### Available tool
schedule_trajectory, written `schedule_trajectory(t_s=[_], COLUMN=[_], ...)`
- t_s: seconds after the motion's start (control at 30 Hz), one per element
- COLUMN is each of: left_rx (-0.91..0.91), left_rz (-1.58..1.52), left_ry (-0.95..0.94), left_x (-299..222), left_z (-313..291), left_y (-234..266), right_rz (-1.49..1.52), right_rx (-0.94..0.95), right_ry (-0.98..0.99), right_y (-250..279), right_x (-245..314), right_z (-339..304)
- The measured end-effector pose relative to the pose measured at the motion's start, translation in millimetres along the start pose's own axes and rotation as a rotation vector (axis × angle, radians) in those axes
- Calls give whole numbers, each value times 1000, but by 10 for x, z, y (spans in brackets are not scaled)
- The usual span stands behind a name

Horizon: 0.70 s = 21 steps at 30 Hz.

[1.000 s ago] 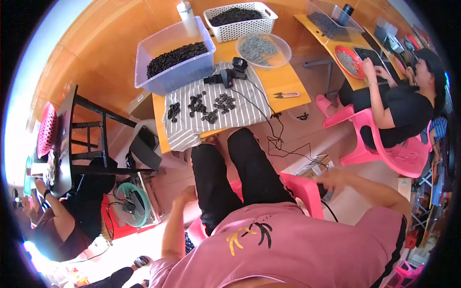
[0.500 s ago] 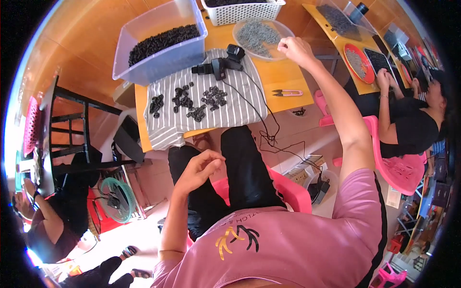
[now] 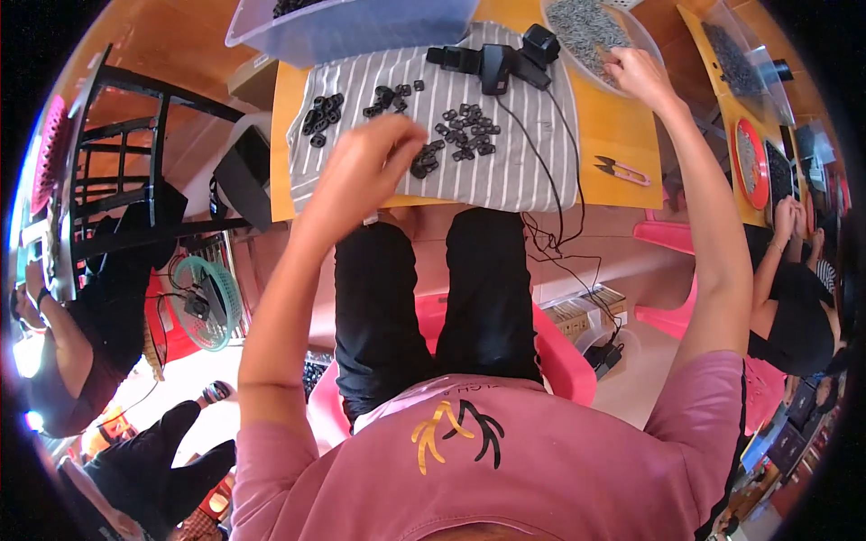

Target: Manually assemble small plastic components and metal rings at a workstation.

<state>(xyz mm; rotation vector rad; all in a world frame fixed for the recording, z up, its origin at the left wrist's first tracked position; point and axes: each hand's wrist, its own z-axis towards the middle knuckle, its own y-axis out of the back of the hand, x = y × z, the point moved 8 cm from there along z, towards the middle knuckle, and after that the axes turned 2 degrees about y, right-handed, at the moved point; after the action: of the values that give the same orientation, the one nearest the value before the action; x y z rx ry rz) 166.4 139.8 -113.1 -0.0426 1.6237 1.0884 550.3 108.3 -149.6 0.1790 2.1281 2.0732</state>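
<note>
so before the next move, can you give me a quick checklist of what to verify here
1. Right hand at the clear round tray: ok, fingertips over its near right side.
2. Small grey pieces available: ok, many lie in it.
3. Grasp of both hands: cannot tell, nothing identifiable shows in the fingers.
4. Clear view of all black pieces on the striped cloth: not ok, the left hand seems to cover some.
5. Snips away from both hands: ok, on bare wood right of the cloth.
6. Strapped black device away from both hands: ok.
</note>
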Motion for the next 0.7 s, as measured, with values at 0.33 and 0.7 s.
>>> schedule_trajectory(t_s=[0.33,0.7], left_rx=[73,192], left_rz=[538,471], left_ry=[-258,-281], left_x=[96,45], left_z=[677,805], left_y=[-414,-429], right_rz=[73,85], right_rx=[-29,36], right_ry=[-63,-48], right_y=[-21,-16], right_x=[-119,-228], right_z=[-64,51])
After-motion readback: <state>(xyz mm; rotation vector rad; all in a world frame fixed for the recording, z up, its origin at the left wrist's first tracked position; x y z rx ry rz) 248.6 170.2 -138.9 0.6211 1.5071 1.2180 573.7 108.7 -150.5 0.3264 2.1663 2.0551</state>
